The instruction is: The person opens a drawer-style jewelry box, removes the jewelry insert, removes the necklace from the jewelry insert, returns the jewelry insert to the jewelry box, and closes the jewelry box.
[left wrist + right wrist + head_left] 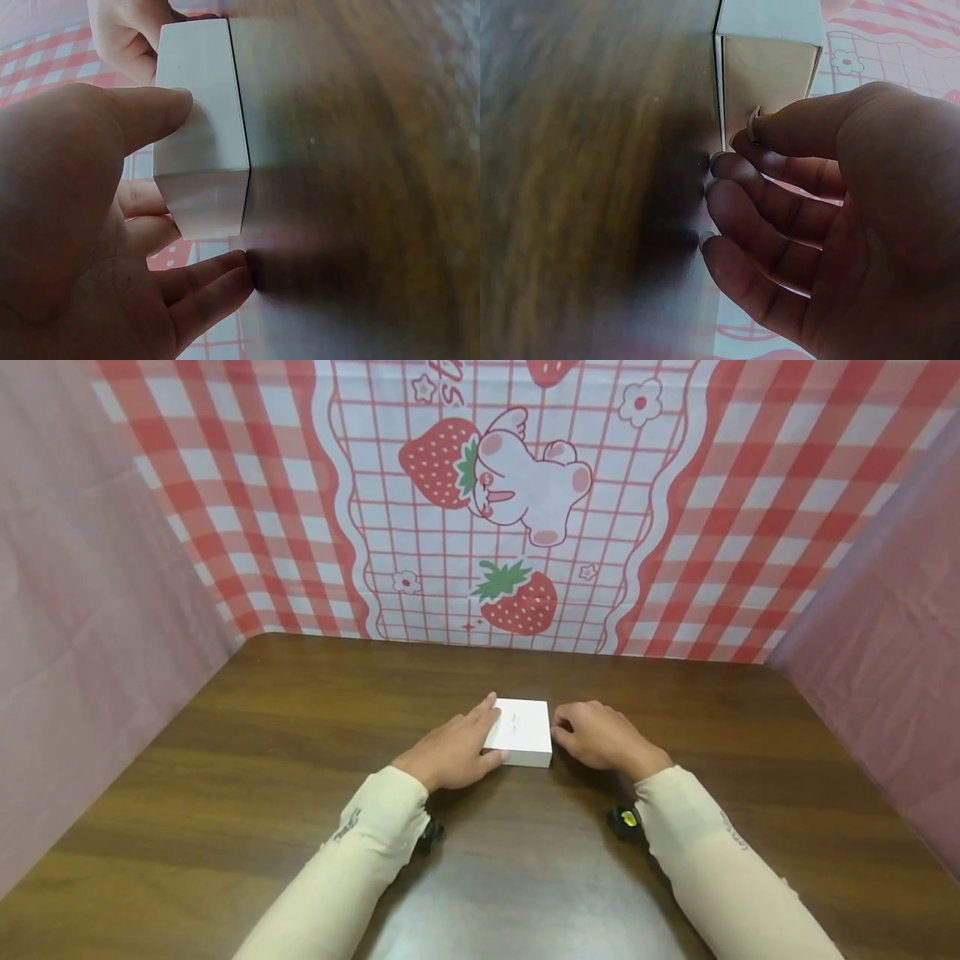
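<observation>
A small white drawer box (521, 727) with faint lettering on top lies flat on the table. My left hand (453, 747) grips its left part. The thumb (161, 112) presses the near side, and other fingers reach over to the far side. At the right end, a beige face (769, 79) sits framed by the white outer sleeve. My right hand (600, 735) has thumb and index fingertips together against that face, pinching at its middle. Whatever lies between those fingertips is hidden. The remaining right fingers are curled, their tips near the tabletop.
The brown wood-grain table (225, 793) spreads around the box. Behind it hangs a red-and-white checked cloth (285, 510) with strawberries, and pink cloths (90, 610) hang at both sides. Dark wrist devices (624, 821) sit under the cream sleeves.
</observation>
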`<state>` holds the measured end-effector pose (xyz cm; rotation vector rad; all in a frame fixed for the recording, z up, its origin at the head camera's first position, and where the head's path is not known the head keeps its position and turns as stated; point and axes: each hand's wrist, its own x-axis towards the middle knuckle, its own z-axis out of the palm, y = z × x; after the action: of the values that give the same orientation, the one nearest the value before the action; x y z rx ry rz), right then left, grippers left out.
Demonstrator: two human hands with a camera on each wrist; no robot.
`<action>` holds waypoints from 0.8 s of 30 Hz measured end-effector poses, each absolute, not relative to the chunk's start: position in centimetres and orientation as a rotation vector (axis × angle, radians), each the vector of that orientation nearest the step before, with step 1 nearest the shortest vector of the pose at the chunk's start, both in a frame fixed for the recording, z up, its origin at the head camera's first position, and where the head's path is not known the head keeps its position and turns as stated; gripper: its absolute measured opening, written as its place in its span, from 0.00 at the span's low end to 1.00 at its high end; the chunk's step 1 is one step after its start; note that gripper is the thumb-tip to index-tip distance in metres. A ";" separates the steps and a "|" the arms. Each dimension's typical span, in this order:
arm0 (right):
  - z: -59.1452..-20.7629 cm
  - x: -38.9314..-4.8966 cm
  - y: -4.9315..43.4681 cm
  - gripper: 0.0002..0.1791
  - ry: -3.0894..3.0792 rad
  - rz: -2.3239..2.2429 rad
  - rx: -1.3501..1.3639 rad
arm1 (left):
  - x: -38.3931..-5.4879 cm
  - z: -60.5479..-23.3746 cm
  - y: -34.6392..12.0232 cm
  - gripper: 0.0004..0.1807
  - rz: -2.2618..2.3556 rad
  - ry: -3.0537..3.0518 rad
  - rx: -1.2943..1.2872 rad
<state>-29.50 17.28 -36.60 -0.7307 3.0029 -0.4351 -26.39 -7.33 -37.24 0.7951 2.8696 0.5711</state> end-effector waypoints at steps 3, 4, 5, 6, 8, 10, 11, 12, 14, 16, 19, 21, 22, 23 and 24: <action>-36.5 -29.6 17.3 0.07 2.999 -0.435 -0.731 | -26.5 -37.3 -7.4 0.40 0.573 2.868 0.789; -36.5 -29.6 17.4 0.07 3.000 -0.433 -0.734 | -26.5 -37.3 -7.4 0.40 0.574 2.870 0.788; -36.5 -29.6 17.5 0.07 3.003 -0.433 -0.737 | -26.5 -37.3 -7.4 0.40 0.570 2.873 0.785; -36.5 -29.6 17.5 0.07 3.004 -0.433 -0.738 | -26.6 -37.3 -7.4 0.40 0.570 2.875 0.787; -36.4 -29.7 17.7 0.07 3.014 -0.428 -0.739 | -26.6 -37.3 -7.3 0.40 0.580 2.883 0.802; -36.4 -29.7 17.9 0.08 3.017 -0.426 -0.732 | -26.7 -37.2 -7.3 0.40 0.579 2.889 0.815; -36.4 -29.7 17.9 0.09 3.018 -0.423 -0.730 | -26.7 -37.2 -7.2 0.40 0.581 2.890 0.822; -36.3 -29.7 18.0 0.09 3.017 -0.420 -0.729 | -26.7 -37.2 -7.2 0.40 0.584 2.889 0.827; -36.3 -29.7 18.0 0.10 3.012 -0.420 -0.725 | -26.7 -37.2 -7.2 0.40 0.579 2.888 0.829; -36.4 -29.7 18.0 0.10 3.007 -0.422 -0.728 | -26.7 -37.2 -7.3 0.40 0.573 2.889 0.828; -36.4 -29.6 18.0 0.10 3.000 -0.433 -0.728 | -26.7 -37.3 -7.3 0.40 0.571 2.894 0.829; -36.4 -29.6 17.9 0.11 3.000 -0.437 -0.726 | -26.7 -37.3 -7.4 0.40 0.571 2.898 0.834; -36.4 -29.7 17.9 0.11 2.997 -0.439 -0.725 | -26.7 -37.3 -7.4 0.40 0.569 2.899 0.832; -36.4 -29.7 17.9 0.11 2.994 -0.441 -0.723 | -26.7 -37.3 -7.5 0.40 0.564 2.900 0.829; -36.4 -29.7 17.9 0.11 2.994 -0.442 -0.723 | -26.7 -37.4 -7.5 0.40 0.562 2.901 0.828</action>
<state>-29.70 17.85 -36.37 -0.7234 2.9936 -0.4422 -26.72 -7.48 -37.36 0.8277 2.9008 0.5624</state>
